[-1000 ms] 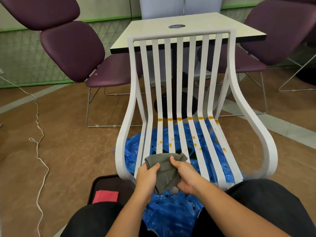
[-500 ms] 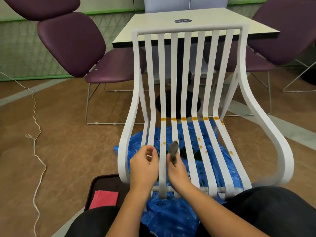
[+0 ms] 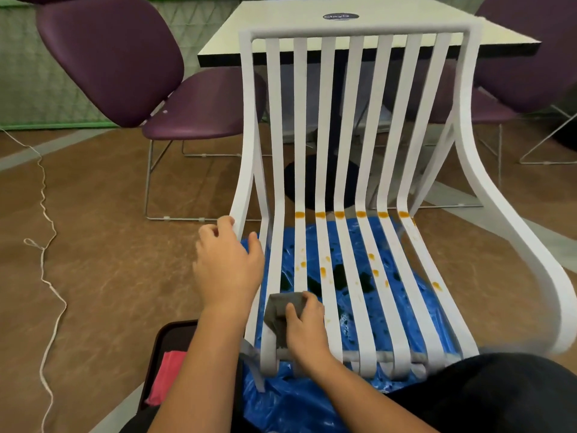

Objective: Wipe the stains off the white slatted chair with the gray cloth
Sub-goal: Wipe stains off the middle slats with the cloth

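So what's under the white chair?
A crumpled blue plastic sheet lies under the white slatted chair, showing between the slats with dark patches on it. The slats, the gray cloth and the right hand cover parts of it, so the rest is hidden.

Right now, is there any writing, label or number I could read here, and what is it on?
Dark oval sticker on the table: pale lettering, too blurred to read.
The chair and the cloth: no writing shows.
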`<state>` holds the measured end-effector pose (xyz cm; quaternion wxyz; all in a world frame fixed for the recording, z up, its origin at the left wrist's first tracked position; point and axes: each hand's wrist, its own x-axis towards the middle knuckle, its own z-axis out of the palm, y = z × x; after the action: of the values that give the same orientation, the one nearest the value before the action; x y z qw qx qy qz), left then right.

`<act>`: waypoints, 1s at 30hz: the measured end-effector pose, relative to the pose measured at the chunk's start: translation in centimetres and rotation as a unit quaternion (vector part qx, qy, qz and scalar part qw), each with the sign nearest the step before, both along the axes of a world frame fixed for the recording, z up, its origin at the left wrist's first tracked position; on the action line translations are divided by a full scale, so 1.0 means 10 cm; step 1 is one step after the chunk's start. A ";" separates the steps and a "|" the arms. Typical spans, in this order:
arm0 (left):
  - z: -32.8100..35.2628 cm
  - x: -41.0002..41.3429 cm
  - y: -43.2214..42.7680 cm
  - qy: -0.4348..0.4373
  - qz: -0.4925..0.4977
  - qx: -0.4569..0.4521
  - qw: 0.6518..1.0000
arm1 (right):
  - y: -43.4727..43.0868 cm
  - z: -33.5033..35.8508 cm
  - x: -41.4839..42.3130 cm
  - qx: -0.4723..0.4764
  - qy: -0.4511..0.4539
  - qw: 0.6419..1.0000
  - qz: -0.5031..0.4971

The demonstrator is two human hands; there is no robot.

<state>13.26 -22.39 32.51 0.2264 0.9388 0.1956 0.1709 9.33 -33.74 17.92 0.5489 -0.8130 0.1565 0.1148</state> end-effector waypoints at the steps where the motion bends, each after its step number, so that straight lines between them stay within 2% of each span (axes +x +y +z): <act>1: 0.01 0.07 0.00 0.032 -0.006 0.003 0.999 | 0.00 -0.04 0.05 -0.015 0.009 1.000 -0.012; 5: 0.07 0.28 0.05 0.087 0.000 0.009 0.996 | 0.03 -0.15 0.17 -0.055 0.084 0.995 -0.011; 9: -0.01 0.38 0.13 0.149 -0.011 -0.004 0.989 | 0.08 -0.18 0.36 -0.093 0.115 0.989 -0.005; 16: -0.06 0.37 0.15 0.134 -0.024 -0.020 0.990 | 0.18 -0.18 0.99 -0.112 0.196 0.973 -0.039; 19: -0.08 0.37 0.15 0.129 -0.024 -0.023 0.991 | 0.19 -0.13 1.23 -0.156 0.167 0.973 -0.013; 21: -0.08 0.37 0.15 0.126 -0.021 -0.023 0.991 | 0.21 -0.06 1.36 -0.142 0.181 0.973 -0.013; 24: -0.08 0.37 0.14 0.128 -0.014 -0.010 0.992 | 0.23 0.05 1.55 -0.174 0.181 0.968 0.029; 27: -0.06 0.37 0.12 0.138 -0.003 0.001 0.990 | 0.19 0.13 1.61 -0.191 0.229 0.954 0.036; 30: -0.05 0.37 0.10 0.145 -0.001 0.004 0.989 | 0.22 0.03 1.57 -0.190 0.205 0.959 0.037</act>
<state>16.93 -21.38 32.04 0.1924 0.9547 0.2246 0.0330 25.06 -31.55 18.27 0.3360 -0.8665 0.2545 0.2674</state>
